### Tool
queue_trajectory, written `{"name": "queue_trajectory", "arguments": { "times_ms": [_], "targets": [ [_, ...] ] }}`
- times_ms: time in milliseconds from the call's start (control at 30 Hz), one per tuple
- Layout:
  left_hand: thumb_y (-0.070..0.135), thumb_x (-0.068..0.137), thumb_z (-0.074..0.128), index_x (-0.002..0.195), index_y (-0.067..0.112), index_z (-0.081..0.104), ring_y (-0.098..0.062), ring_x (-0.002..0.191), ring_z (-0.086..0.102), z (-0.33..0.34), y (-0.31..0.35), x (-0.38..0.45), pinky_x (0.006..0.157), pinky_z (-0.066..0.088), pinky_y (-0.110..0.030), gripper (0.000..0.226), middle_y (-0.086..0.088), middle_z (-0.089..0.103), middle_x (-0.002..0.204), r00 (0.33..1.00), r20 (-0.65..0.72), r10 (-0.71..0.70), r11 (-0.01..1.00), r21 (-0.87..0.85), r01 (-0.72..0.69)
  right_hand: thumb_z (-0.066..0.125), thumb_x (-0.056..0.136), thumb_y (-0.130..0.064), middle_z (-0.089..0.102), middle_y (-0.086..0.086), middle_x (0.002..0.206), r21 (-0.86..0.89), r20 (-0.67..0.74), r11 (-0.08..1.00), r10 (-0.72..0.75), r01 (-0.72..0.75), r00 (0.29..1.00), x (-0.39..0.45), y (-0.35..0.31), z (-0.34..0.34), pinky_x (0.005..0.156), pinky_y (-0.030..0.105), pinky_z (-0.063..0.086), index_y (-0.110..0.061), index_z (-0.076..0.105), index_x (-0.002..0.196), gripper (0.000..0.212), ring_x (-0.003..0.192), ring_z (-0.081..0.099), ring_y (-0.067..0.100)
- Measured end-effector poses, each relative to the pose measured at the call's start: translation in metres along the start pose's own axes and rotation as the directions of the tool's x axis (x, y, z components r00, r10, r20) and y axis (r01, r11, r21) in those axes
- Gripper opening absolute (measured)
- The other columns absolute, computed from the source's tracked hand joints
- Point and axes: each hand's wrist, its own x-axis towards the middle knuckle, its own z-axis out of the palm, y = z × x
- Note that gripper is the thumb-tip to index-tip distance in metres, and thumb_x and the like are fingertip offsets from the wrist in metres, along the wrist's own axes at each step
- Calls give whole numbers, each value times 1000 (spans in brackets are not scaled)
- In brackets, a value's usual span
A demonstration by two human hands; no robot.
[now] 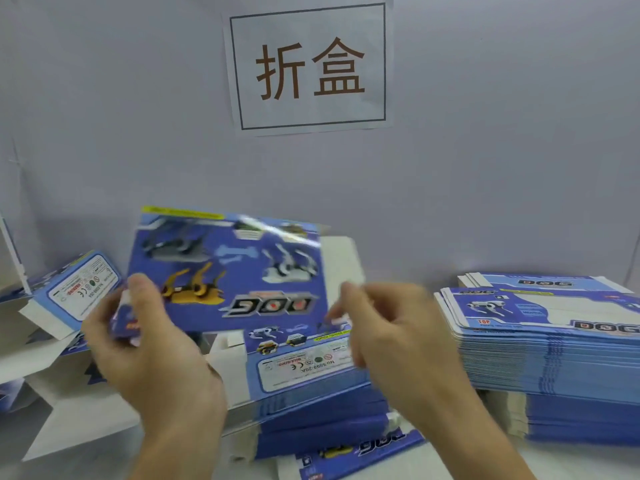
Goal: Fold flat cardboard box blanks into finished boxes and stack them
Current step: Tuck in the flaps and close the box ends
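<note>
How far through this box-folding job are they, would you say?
Early on, by the look of it. A few folded boxes already lie at the left. The left hand grips one edge of a blue box being shaped, while the right hand is blurred beside it. Still to do: a tall stack of flat blanks at the right and another pile in the middle.

Both forearms reach in from the near edge, raised side by side. Left hand (138, 327) is curled, thumb on top, pinching. Right hand (388, 327) is blurred, back toward the camera, fingers loosely bent; its grip is unclear.
</note>
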Motion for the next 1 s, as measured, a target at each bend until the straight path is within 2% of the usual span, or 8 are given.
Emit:
{"name": "queue_trajectory", "arguments": {
  "times_ms": [67,167,267,400,567,733,833,1000],
  "targets": [
    [48,89,69,103,37,49,-15,86,72,-2,-6,1,85,55,-50,27,9,69,107,991,-104,-84,996,0,84,41,93,-70,73,-10,69,-165,341,928,372,-334,864,-2,0,7,66,28,55,-17,70,101,61,46,59,2],
    [42,81,77,106,35,47,-13,78,72,0,-15,-13,78,59,-47,40,3,70,106,954,18,-300,954,8,299,50,59,-92,60,-18,136,54,308,845,492,-532,814,-1,11,24,100,45,52,-39,20,155,113,103,69,7],
    [35,53,86,112,31,52,-24,80,69,7,-24,-38,74,61,-56,68,-5,69,94,810,326,-488,870,107,481,69,57,-72,68,-26,112,598,12,706,466,-380,885,6,25,25,70,38,59,-44,44,133,85,95,72,10],
    [41,37,95,121,45,47,-20,93,73,4,-27,-55,90,56,-53,97,-5,72,107,572,532,-625,779,467,417,72,90,-32,76,-3,109,761,-344,649,384,15,857,15,49,-7,68,41,63,-32,50,133,48,91,76,20],
    [60,65,73,131,45,48,-2,108,60,-1,-14,-26,108,42,-50,72,16,67,108,703,544,-458,837,531,134,83,79,-24,73,-4,117,565,-118,823,142,-51,983,15,60,-34,77,39,62,-48,32,146,87,103,73,24],
    [66,73,74,132,65,36,-5,114,64,-4,-8,-16,86,56,-31,70,23,69,114,527,715,-460,858,510,57,85,74,-36,64,-19,131,269,377,952,34,-145,926,5,58,-21,88,29,58,-58,14,149,105,116,66,11],
    [42,78,68,131,50,47,-8,99,73,-4,-17,-25,67,59,-22,58,14,73,112,559,752,-349,922,383,61,78,87,-19,69,-23,119,315,360,941,1,-123,933,4,56,-8,77,19,58,-56,9,151,101,105,71,8],
    [40,80,69,118,37,64,-19,95,75,-6,-23,-29,65,60,-26,38,-1,74,108,608,756,-243,958,287,26,78,83,-18,68,-14,126,363,250,931,-59,-37,967,1,58,-9,85,37,61,-64,32,139,86,109,71,19]
  ]
}}
